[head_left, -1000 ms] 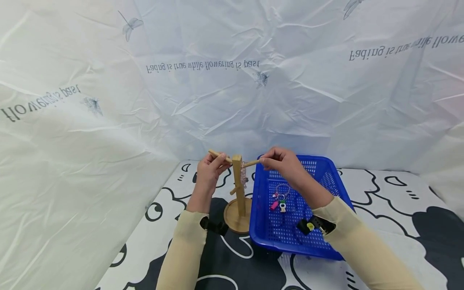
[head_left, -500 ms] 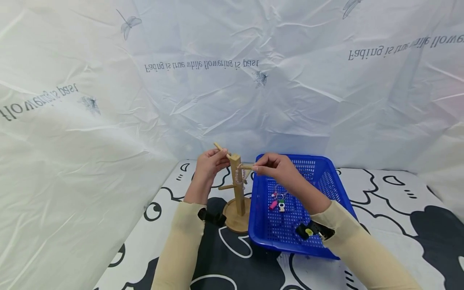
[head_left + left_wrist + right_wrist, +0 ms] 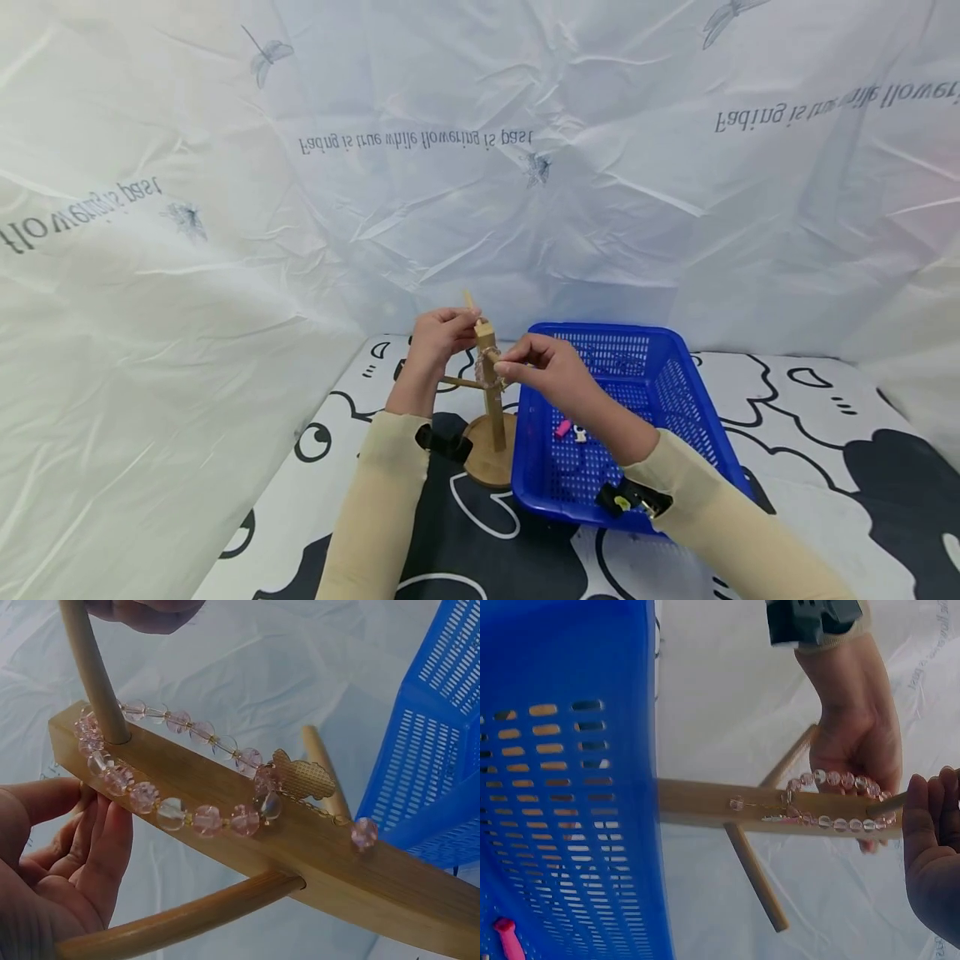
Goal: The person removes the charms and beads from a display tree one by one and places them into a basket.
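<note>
A wooden stand [image 3: 493, 421] with a square post, round pegs and a disc base stands left of the basket. On one upper peg [image 3: 94, 671] hangs a bracelet [image 3: 206, 820] of clear and pale pink beads, with a gold-toned charm [image 3: 304, 778] lying against the post. My right hand [image 3: 551, 367] pinches the outer end of that peg between thumb and fingers. My left hand [image 3: 437, 337] pinches another upper peg [image 3: 468, 300] close to the post, on the far side. Two lower pegs, one of them a bare peg [image 3: 757, 877], stick out below the bracelet.
A blue plastic basket [image 3: 525, 467] stands right beside the stand, under my right forearm. Inside it lie a pink charm [image 3: 563, 428] and a small white charm [image 3: 580, 434]. A patterned cloth [image 3: 787, 467] covers the table, and a white plastic sheet [image 3: 480, 217] rises behind.
The stand has turned on its base: the bracelet's peg swung from pointing right to pointing toward me, the left hand's peg toward the back. My right hand moved left and nearer with its peg.
</note>
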`<state>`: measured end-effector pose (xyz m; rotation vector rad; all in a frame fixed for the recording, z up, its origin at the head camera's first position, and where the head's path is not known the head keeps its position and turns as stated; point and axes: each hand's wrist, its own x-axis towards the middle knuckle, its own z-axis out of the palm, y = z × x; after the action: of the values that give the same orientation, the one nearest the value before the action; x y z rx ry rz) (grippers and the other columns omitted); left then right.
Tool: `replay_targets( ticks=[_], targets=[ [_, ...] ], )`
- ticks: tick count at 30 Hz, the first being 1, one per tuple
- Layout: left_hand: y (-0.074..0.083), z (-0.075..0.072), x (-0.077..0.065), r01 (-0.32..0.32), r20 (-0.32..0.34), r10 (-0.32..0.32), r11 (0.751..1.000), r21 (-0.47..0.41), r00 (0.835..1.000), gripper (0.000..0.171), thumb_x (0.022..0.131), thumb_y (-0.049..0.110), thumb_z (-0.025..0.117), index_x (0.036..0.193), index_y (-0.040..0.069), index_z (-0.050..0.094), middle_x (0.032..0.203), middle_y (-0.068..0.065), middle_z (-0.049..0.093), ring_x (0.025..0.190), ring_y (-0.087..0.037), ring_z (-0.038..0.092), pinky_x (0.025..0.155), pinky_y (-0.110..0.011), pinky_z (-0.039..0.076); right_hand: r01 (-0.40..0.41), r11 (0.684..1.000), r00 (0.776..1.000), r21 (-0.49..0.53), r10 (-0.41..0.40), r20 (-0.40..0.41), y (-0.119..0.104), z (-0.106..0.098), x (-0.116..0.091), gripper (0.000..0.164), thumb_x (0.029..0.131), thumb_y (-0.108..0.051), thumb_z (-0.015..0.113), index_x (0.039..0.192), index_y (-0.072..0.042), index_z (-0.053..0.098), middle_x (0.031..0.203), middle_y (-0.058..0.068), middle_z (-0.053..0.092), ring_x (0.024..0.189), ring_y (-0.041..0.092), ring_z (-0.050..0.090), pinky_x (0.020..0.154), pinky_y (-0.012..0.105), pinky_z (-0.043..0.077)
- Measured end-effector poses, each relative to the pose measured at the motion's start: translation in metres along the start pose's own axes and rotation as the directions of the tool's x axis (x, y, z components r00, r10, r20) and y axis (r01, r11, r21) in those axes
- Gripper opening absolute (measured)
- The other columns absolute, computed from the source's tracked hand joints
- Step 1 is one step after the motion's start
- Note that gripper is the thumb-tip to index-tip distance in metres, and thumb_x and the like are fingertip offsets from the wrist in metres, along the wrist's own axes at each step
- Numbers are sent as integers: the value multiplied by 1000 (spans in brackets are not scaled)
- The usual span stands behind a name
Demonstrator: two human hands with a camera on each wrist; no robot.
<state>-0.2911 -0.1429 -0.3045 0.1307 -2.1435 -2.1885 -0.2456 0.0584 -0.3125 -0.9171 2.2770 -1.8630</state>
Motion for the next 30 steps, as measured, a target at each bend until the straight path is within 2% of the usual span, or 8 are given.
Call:
replay_targets(
  ticks=[4,7,8,10,18,21,26,30],
  targets=[
    [1,1,2,0,51,-2,1000,25,999,34,100,19,68,124,-5,69,88,2,75,78,-6,70,89,-29,63,3,1000,1000,-13,-3,-5,-3,7,-2,20,100,-14,66,102,6,68,102,22,67,88,20,67,84,29,62],
    [2,1,3,-7,80,4,999,32,997,34,100,19,67,123,-5,70,83,6,73,78,-6,70,82,-25,63,12,999,1000,-32,-12,-8,-5,11,-2,22,100,-17,67,101,5,69,103,23,67,86,16,64,81,29,62],
    [2,2,3,-9,88,6,999,35,996,34,100,20,67,123,-4,70,84,6,73,79,-6,70,81,-24,62,17,999,1000,-39,-17,-10,-5,13,-2,22,100,-18,67,101,4,69,104,23,67,84,15,64,79,26,61],
    [2,3,3,-14,103,9,999,42,995,33,100,21,67,122,-4,71,85,6,73,80,-7,70,80,-24,62,29,998,999,-54,-30,-17,-5,15,-2,22,99,-18,68,100,3,70,102,22,67,81,13,61,74,22,58],
    [3,6,6,-21,144,15,999,40,989,34,100,21,67,123,-4,70,85,7,73,81,-8,70,79,-24,62,107,993,993,-51,-110,-46,-6,19,-2,19,98,-15,69,97,4,70,98,25,68,69,5,53,64,19,51],
    [4,5,7,-22,153,12,998,66,988,35,100,23,68,123,-2,71,88,6,74,83,-8,71,84,-27,63,129,991,990,-42,-131,-51,-8,21,-2,18,98,-13,69,94,5,69,96,26,67,66,2,51,62,18,50],
    [7,2,9,-37,167,14,990,134,986,34,100,25,67,121,-2,72,94,1,75,85,-8,71,99,-38,61,145,989,988,-37,-147,-51,-8,23,-1,17,98,-11,68,92,5,67,96,27,68,64,1,50,61,18,49],
    [9,-1,9,-67,182,29,976,207,983,36,100,27,67,120,-2,72,103,-8,77,87,-9,71,104,-42,59,141,989,988,-45,-143,-56,-5,24,-1,16,98,-10,68,91,4,67,97,27,69,65,1,52,61,18,50]
  ],
)
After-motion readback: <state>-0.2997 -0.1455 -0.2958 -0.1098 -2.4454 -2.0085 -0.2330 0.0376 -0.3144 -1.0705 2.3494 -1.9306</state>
